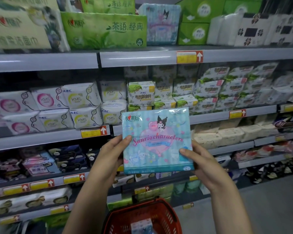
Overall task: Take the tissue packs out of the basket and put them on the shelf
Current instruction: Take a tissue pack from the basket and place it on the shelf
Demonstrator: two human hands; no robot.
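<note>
Sanrio tissue pack (156, 141) upright before shelf unit (142, 58) | left hand (112, 154) grips its left edge, right hand (201, 164) its right edge | basket (142, 215) below, small tissue pack (141, 225) inside | stacked Sanrio packs (161, 24) on top shelf, right of tea tissue packs (105, 29) | KMS pad packs (81, 98) on shelf beneath, left

The blue tissue pack (156, 141) is showing "Sanrio characters" and "12". The green pack (103, 30) is displaying "茶语.经典", and the white packs (79, 97) are bearing "ABC" and "KMS".
</note>
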